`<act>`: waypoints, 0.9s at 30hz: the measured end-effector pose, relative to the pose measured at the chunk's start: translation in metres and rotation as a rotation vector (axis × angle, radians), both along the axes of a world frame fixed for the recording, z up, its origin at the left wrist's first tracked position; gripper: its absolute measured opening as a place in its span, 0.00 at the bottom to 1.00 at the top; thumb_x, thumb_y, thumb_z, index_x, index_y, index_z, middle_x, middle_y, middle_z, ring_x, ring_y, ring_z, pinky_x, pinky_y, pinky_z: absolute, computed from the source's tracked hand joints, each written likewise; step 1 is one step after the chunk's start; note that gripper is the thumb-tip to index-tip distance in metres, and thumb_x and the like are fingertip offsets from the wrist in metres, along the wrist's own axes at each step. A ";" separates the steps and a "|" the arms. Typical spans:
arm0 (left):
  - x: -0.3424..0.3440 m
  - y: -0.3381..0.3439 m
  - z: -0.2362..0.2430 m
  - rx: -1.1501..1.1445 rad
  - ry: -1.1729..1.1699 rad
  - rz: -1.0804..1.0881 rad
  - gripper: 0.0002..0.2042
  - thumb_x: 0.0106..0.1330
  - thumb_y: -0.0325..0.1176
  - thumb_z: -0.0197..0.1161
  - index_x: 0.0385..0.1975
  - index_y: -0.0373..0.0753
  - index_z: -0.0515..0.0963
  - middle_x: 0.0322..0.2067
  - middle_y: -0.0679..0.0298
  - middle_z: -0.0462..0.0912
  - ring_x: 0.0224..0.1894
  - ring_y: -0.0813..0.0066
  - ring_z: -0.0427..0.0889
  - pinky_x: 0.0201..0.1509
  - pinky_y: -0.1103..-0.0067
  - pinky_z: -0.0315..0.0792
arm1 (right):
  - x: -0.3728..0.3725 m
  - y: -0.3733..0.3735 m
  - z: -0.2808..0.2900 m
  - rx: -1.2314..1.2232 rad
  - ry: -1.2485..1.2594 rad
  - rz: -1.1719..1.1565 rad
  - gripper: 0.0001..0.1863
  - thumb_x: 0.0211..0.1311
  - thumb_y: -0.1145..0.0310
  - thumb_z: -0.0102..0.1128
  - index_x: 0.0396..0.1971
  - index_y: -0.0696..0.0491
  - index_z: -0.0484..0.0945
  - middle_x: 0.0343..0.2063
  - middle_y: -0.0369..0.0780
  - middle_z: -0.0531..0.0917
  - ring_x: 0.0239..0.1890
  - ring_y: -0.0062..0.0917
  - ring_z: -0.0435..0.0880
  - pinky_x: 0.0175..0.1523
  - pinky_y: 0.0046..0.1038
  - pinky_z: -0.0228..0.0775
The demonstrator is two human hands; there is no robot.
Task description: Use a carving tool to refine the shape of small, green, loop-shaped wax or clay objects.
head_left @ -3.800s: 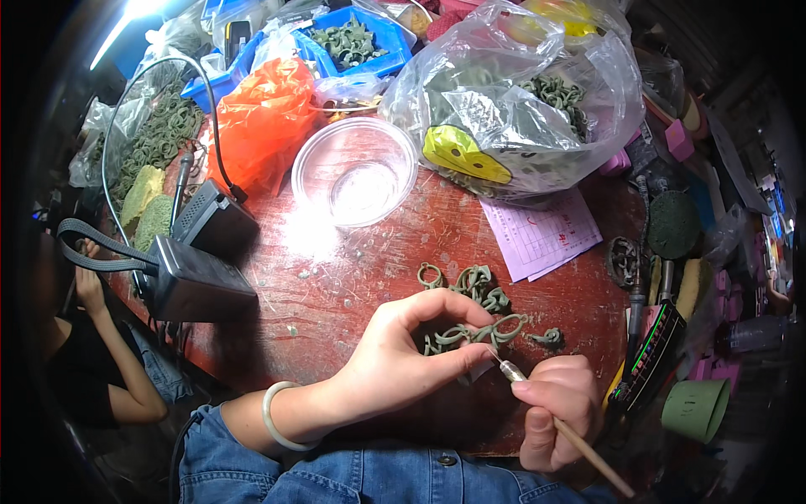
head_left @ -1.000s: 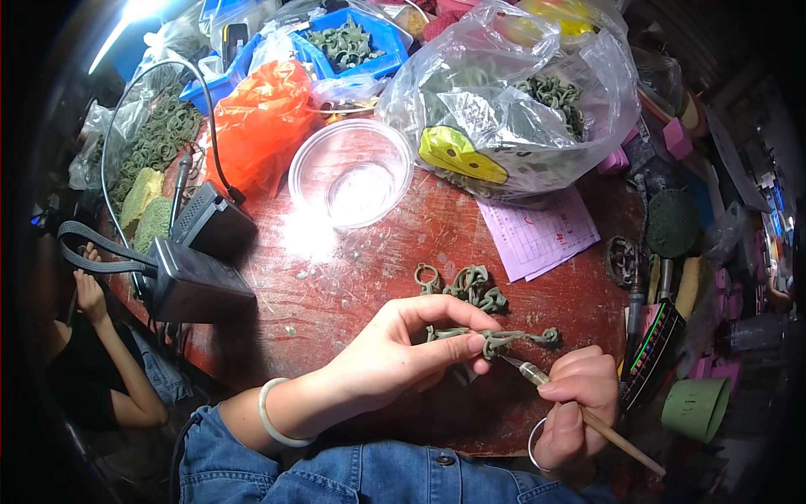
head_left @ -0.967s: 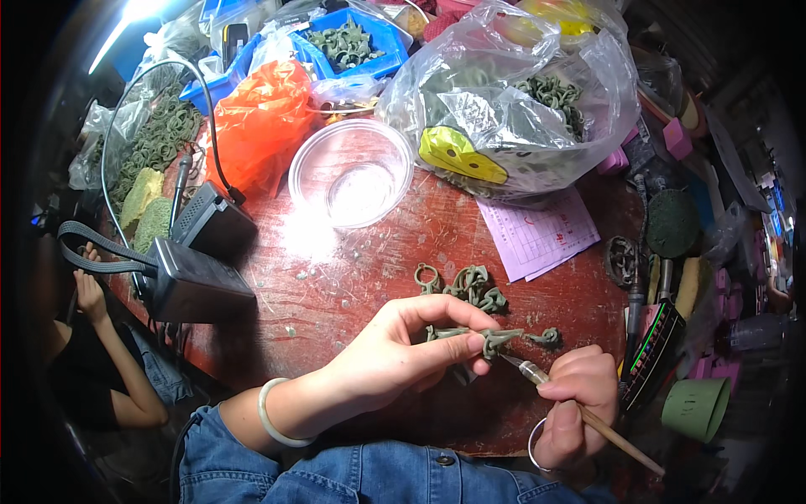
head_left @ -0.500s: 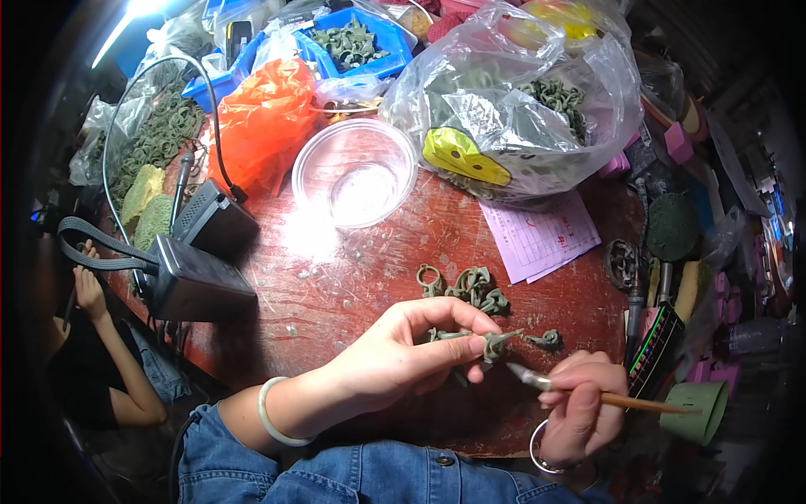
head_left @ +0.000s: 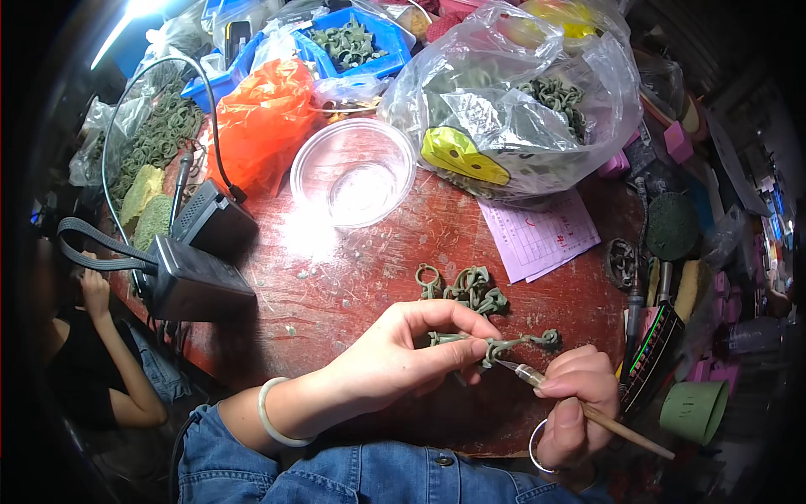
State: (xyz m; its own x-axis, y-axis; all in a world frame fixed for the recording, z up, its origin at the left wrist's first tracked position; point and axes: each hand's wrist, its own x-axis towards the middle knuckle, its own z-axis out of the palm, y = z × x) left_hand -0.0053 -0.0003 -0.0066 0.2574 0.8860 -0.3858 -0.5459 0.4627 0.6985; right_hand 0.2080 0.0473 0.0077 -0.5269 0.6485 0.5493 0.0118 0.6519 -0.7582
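Note:
Thumb and fingertips of my left hand [head_left: 420, 347] pinch a small dark green wax-like piece [head_left: 494, 349] with curled, branching parts. My right hand [head_left: 583, 403] grips a slim craft knife [head_left: 531, 376] with a wooden handle and a metal collar. Its pointed blade reaches the lower edge of the green piece; whether it touches cannot be made out. Beyond my left fingers, several similar pieces [head_left: 474, 290] lie on the table in a small heap, one of them ring-shaped [head_left: 428, 280]. Another small curled piece [head_left: 550, 338] is just right of the held one.
A clear round tub [head_left: 353, 174] stands on the red table [head_left: 336, 277], between an orange bag [head_left: 262, 118] and a large clear bag [head_left: 504, 109] of green pieces. Pink papers [head_left: 541, 233] lie below that bag. Dark boxes [head_left: 201, 277] stand left; a green cup [head_left: 693, 412] sits right. Another person's arm [head_left: 117, 361] shows far left.
The knife has swung so its handle slants down toward me, and its blade is closer to the green piece. My left hand keeps its place. The other person's hand has risen.

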 end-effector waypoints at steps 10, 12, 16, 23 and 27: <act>-0.001 0.002 0.005 -0.003 0.017 -0.014 0.08 0.67 0.27 0.59 0.44 0.34 0.78 0.33 0.65 0.82 0.28 0.86 0.78 0.26 0.90 0.64 | -0.018 -0.009 -0.001 -0.060 0.170 -0.183 0.13 0.61 0.63 0.48 0.27 0.59 0.70 0.22 0.41 0.69 0.24 0.24 0.67 0.30 0.24 0.60; -0.002 0.002 0.007 0.009 0.031 -0.032 0.08 0.67 0.29 0.59 0.44 0.36 0.78 0.30 0.67 0.83 0.21 0.92 0.72 0.20 0.92 0.57 | -0.004 -0.003 -0.001 -0.051 0.099 -0.112 0.09 0.60 0.67 0.48 0.31 0.59 0.72 0.26 0.42 0.71 0.26 0.27 0.71 0.32 0.27 0.64; 0.001 0.003 0.012 0.037 0.092 -0.028 0.08 0.67 0.29 0.59 0.44 0.37 0.78 0.27 0.68 0.82 0.17 0.94 0.66 0.18 0.92 0.55 | 0.001 -0.001 0.000 -0.034 0.008 -0.044 0.07 0.59 0.72 0.49 0.35 0.59 0.73 0.29 0.42 0.74 0.27 0.29 0.75 0.35 0.29 0.69; 0.001 0.002 0.011 0.068 0.153 -0.016 0.08 0.67 0.29 0.60 0.44 0.37 0.79 0.27 0.69 0.82 0.17 0.94 0.66 0.18 0.92 0.55 | -0.001 0.000 -0.001 -0.033 0.013 -0.021 0.08 0.59 0.73 0.49 0.36 0.59 0.73 0.29 0.42 0.74 0.27 0.29 0.75 0.35 0.30 0.69; 0.001 0.003 0.013 0.111 0.234 -0.026 0.08 0.67 0.28 0.60 0.44 0.37 0.79 0.28 0.69 0.82 0.18 0.94 0.67 0.19 0.92 0.56 | -0.002 0.001 0.000 -0.025 0.005 0.005 0.08 0.59 0.73 0.50 0.36 0.59 0.74 0.28 0.42 0.74 0.28 0.29 0.75 0.36 0.31 0.69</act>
State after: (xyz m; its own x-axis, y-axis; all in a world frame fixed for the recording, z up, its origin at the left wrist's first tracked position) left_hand -0.0041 0.0025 0.0060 0.1959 0.9205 -0.3380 -0.3523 0.3877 0.8518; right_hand 0.2060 0.0483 0.0072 -0.5270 0.6597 0.5358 0.0047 0.6327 -0.7743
